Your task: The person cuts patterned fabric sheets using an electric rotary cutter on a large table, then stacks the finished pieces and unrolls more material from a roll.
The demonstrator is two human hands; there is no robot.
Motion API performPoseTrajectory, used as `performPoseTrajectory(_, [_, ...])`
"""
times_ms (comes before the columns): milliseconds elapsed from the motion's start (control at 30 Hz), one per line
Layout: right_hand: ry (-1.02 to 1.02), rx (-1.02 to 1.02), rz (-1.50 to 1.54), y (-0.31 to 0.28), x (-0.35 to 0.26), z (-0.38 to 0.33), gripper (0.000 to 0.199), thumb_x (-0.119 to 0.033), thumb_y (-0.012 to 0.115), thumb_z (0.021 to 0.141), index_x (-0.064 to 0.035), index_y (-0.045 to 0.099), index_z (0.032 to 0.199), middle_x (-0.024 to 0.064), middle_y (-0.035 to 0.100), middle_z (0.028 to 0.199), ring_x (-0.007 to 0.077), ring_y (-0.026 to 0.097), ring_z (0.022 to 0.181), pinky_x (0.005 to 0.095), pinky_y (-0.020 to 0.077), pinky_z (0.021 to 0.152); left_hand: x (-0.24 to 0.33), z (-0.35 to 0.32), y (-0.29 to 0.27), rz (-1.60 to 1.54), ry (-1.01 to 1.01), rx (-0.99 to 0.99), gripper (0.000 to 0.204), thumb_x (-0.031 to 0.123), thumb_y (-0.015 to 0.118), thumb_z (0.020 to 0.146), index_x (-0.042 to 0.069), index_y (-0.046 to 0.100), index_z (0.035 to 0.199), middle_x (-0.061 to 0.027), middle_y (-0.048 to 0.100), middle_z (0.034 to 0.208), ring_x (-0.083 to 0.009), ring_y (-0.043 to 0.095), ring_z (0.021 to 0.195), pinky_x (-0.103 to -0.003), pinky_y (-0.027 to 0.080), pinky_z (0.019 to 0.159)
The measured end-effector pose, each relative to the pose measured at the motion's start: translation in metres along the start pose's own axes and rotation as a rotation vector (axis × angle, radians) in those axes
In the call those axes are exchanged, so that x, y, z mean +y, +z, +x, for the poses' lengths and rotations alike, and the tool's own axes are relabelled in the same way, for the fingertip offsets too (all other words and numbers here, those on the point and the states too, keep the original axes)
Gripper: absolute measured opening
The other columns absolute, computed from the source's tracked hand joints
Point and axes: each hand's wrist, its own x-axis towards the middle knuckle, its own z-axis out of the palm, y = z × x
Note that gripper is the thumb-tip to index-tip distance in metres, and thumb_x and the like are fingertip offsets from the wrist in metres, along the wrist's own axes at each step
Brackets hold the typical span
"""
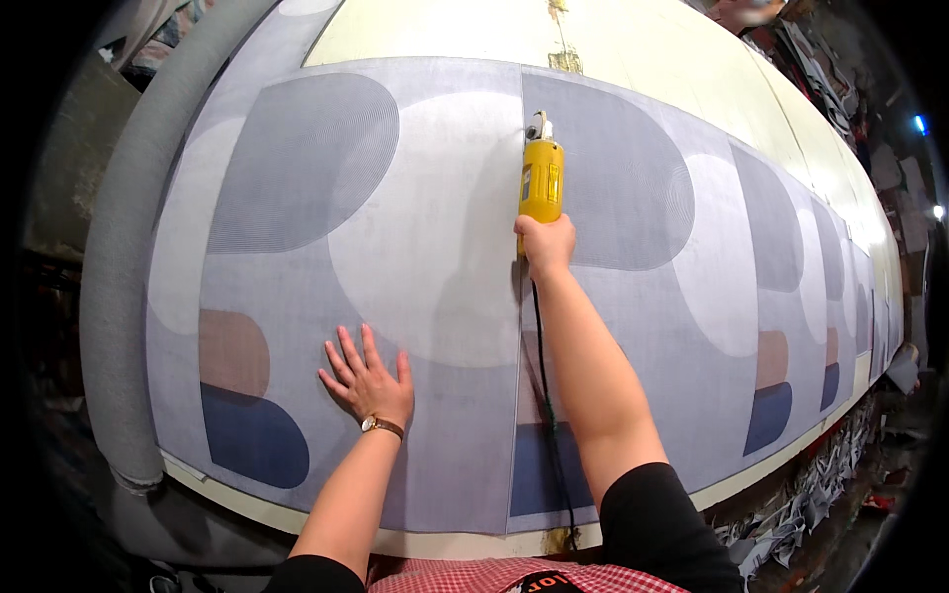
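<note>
Right of left hand [379, 389], spread wide on patterned sheet [435, 287], grips yellow power tool [542, 186] in right hand [548, 243].

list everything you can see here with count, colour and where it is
yellow handheld power tool with metal head: one, yellow, on the central seam
thin power cord: one, black, trailing from tool to near edge
flat patterned sheeting: count unclear, grey with white, pink, navy shapes, across table
long table: one, cream, under sheeting
thick rolled material: one, grey, left
scrap strips: many, greyish, lower right
lights: two, bluish-white, far right
wristwatch: one, brown strap, left wrist
checked garment: one, red-white, bottom
sleeves: two, black, bottom
left hand: one, bare, spread on sheeting
right hand: one, bare, gripping tool
</note>
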Motion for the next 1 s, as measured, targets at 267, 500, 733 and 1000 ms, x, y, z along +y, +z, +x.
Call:
performPoseTrajectory(267, [0.007, 0.015, -0.08, 0.032, -0.029, 0.069, 0.04, -0.013, 0.066, 0.055, 0.0066, 0.055, 0.088, 0.0177, 0.062, 0.083, 0.0279, 0.061, 0.074, 0.0356, 0.0478, 0.067, -0.001, 0.003, -0.003, -0.003, 0.013, -0.034, 0.065, 0.042, 0.048, 0.081, 0.011, 0.03, 0.136, -0.0145, 0.013, 0.146, -0.0358, 0.005, 0.134, -0.056, 0.001, 0.104])
performPoseTrajectory(500, [-0.046, 0.085, -0.175, 0.065, -0.05, 0.144, 0.032, -0.011, 0.068, 0.054, 0.0054, 0.059, 0.08, 0.0124, 0.06, 0.074, 0.0227, 0.058, 0.064, 0.0344, 0.0473, 0.058, -0.002, 0.006, -0.007, -0.024, 0.029, -0.076, 0.068, 0.035, 0.051, 0.078, 0.007, 0.028, 0.136, -0.0164, 0.012, 0.146, -0.0375, 0.006, 0.134, -0.055, 0.001, 0.104])
performPoseTrajectory(733, [-0.058, -0.101, 0.216, 0.08, -0.06, 0.193, 0.018, -0.003, 0.064, 0.061, 0.0058, 0.055, 0.074, 0.0113, 0.056, 0.064, 0.0197, 0.053, 0.05, 0.0304, 0.0441, 0.047, -0.005, 0.006, -0.004, -0.043, 0.056, -0.08, 0.069, 0.035, 0.052, 0.076, 0.006, 0.029, 0.134, -0.019, 0.013, 0.145, -0.0395, 0.006, 0.133, -0.056, 0.001, 0.104])
performPoseTrajectory(1000, [0.094, -0.627, 0.729, -0.038, -0.001, 0.052, 0.025, -0.016, 0.056, 0.066, 0.0016, 0.056, 0.084, 0.0082, 0.056, 0.074, 0.0169, 0.053, 0.067, 0.0261, 0.0427, 0.064, -0.006, 0.001, 0.0, -0.032, 0.025, -0.012, 0.07, 0.039, 0.053, 0.075, 0.01, 0.031, 0.135, -0.0153, 0.017, 0.145, -0.0377, 0.01, 0.133, -0.056, 0.003, 0.104])
